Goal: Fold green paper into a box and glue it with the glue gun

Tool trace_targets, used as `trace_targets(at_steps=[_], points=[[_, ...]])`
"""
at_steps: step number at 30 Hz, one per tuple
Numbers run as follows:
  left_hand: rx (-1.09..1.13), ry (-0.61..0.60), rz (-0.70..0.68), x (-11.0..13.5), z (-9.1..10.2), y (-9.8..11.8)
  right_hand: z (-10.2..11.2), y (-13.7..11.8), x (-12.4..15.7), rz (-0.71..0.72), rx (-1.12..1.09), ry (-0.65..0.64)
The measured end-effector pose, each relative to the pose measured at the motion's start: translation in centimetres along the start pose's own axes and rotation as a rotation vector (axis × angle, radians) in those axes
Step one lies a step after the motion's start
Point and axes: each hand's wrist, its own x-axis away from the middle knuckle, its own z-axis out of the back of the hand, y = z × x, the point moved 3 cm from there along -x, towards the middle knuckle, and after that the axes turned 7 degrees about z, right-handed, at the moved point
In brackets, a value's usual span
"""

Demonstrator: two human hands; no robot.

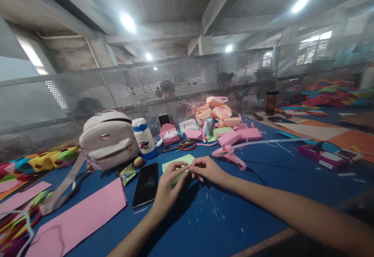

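My left hand (168,182) grasped light-green paper (183,159); my right hand (209,169) pinched its edge, where uneven pressure risked creasing.

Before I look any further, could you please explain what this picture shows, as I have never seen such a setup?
Certainly. There is no machine here: these are a person's own bare hands. The only picture comes from a camera worn on the head, looking forward and down, so the forearms enter from the bottom and right.

The left hand and right hand meet at a light green paper; whether the fingertips pinch it or something small, I cannot tell.

On the blue table, a dark phone and a large pink sheet lie to the left, and a pink glue gun to the right. Behind stand a pale backpack and a bottle.
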Motion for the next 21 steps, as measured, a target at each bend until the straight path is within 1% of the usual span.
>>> trace_targets(at_steps=[3,7,16,21], points=[[0.020,-0.037,0.003,0.10,-0.20,0.08,-0.01,-0.17,-0.01,0.017,0.005,0.010],[0.035,-0.045,-0.004,0.28,-0.28,0.17,-0.07,-0.08,-0.08,0.035,0.027,0.005],[0.036,0.045,0.082,-0.06,0.35,-0.08,0.20,-0.45,-0.18,0.049,0.000,0.039],[0.038,0.081,0.123,-0.22,0.60,-0.65,0.12,-0.15,-0.17,-0.002,-0.133,0.056]])
